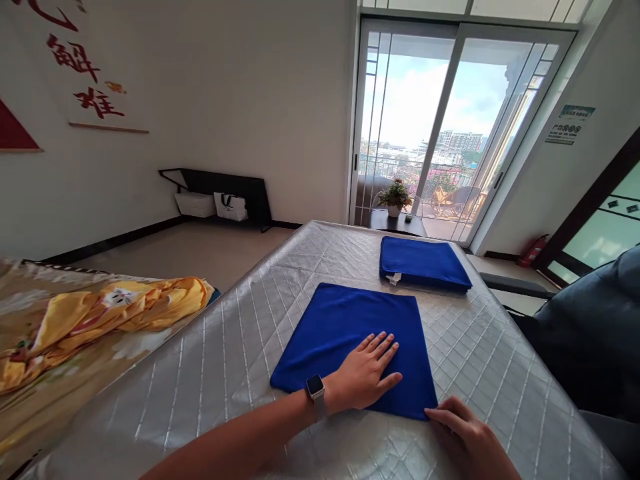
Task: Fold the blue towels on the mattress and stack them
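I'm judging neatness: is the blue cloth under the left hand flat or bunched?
Flat: the blue cloth shows mostly straight edges and slight wrinkles, no bunching.

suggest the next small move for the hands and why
Probably slide the left hand leftward over the nearer blue cloth to smooth it: the palm rests flat there, faint creases show to its left, and the right hand is at the near right corner, perhaps able to steady it.
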Tool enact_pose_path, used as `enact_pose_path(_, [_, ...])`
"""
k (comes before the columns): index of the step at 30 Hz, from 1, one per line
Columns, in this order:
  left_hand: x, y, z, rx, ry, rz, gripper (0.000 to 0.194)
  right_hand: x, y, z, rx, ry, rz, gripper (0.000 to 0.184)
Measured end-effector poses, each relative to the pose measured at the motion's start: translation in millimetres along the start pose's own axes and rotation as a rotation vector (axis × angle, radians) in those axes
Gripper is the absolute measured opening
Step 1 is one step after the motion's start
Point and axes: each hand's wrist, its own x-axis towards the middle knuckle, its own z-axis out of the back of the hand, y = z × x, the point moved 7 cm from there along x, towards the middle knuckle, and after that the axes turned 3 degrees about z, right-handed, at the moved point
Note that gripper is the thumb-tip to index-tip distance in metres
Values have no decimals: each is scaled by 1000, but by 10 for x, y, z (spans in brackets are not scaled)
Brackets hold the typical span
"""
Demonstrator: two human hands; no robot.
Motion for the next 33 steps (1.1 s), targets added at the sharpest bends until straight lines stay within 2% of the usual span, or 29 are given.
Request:
enact_pose_path(3, [-242,342,149,34,23,81,67,-17,-33,-21,22,-27,-11,29])
enact_pose_path(7, [-554,851,376,61,88,288,70,-56,-108,-76,63,-70,-52,34])
enact_pose_path(11, [-709,1133,491,67,85,408,74,-78,-127,-125,69,-48,-92,39])
enact_pose_path(16, [-724,1172,469,58,35,399,76,64,20,-8,-72,66,-143,43])
enact_pose_path(19, [-738,1166,446,68,-7,395,76,391,147,84,-234,131,-152,43])
enact_pose_path(21, [-755,1171,433,72,-26,398,75,688,181,91,-346,107,-157,46])
enact_pose_path(24, [-782,1186,422,81,-32,405,73,1069,81,-90,-493,75,-205,61])
enact_pose_path(26, [-793,1195,431,88,-36,409,72,1184,-93,-292,-559,92,-293,70])
enact_pose_path(29, [-799,1217,433,95,-23,428,73,1171,-349,-541,-589,134,-401,78])
enact_pose_path(33, [-790,1243,405,104,-17,442,75,1098,-466,-617,-576,148,-417,79])
